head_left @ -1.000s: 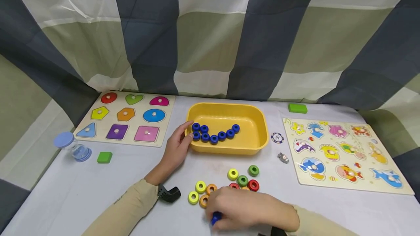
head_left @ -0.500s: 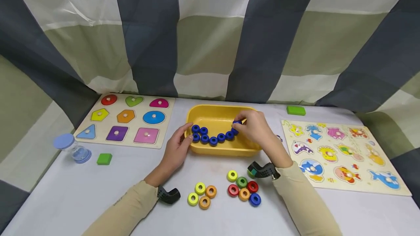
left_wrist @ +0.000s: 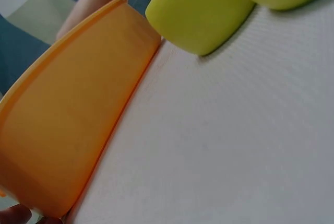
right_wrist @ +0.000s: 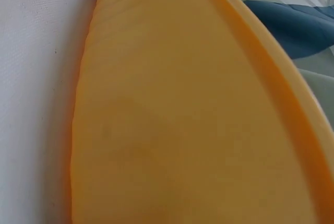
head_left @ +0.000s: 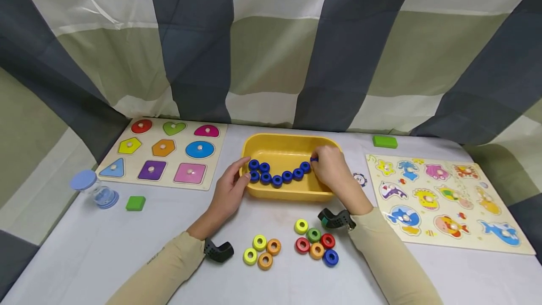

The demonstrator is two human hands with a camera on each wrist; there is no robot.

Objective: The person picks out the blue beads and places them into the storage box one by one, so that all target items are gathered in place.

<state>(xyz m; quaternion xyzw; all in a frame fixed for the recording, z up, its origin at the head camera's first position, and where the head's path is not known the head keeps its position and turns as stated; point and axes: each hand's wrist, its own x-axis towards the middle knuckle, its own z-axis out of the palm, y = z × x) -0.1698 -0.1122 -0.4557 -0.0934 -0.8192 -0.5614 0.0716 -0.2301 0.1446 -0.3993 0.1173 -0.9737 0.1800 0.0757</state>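
A yellow plastic tray (head_left: 288, 194) holds several blue ring-shaped beads (head_left: 276, 181) in a curved row from its left end. My left hand (head_left: 227, 192) holds the tray's left end, thumb and index finger at the rim; its fingertips (left_wrist: 15, 214) show by the outer wall in the left wrist view. Inside the tray's right end, my right hand (head_left: 331, 168) pinches a blue bead (head_left: 314, 159), mostly hidden by the fingers, just past the row. The right wrist view is filled by the tray's side wall (right_wrist: 177, 98), and the fingers' grip is hidden there.
In front of the tray lie yellow beads (head_left: 259, 242), orange beads (head_left: 265, 261), red beads (head_left: 302, 245), a green bead (head_left: 313, 235) and a blue one. Peg puzzle boards (head_left: 216, 154) flank both sides. A blue-lidded bottle (head_left: 103, 196), green blocks (head_left: 135, 203) and a chip (head_left: 360, 179) stand around.
My right hand has carried a blue bead from the loose beads up into the tray, then shifted slightly right beyond the row's end. The left hand stays at the tray.
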